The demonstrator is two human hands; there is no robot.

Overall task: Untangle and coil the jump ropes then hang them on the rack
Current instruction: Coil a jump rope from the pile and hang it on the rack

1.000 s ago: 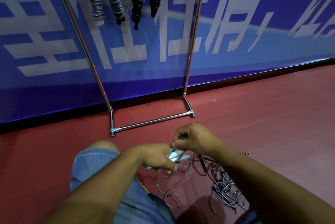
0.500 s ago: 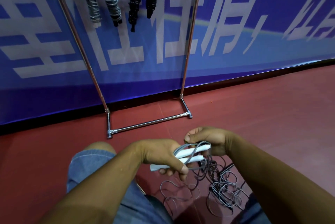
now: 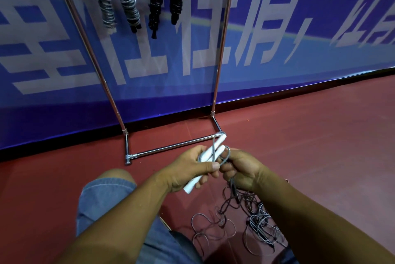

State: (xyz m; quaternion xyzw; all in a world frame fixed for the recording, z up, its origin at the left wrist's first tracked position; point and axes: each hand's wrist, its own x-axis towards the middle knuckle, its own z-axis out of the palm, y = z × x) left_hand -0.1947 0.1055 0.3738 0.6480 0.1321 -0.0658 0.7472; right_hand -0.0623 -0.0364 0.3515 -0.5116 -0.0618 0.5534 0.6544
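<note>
The left hand is curled round two white handles and holds them side by side. The handles tilt up and away, to the far right. A grey cord loops round them. The right hand is just beside the left hand and pinches that cord in its bent fingers.

The cord drops down to a messy pile of cords on the red floor, near and to the right. The metal rack stands just past the hands. Four coiled ropes hang on it, up high and to the left. A blue banner is behind it. A knee in blue shorts is near, on the left.
</note>
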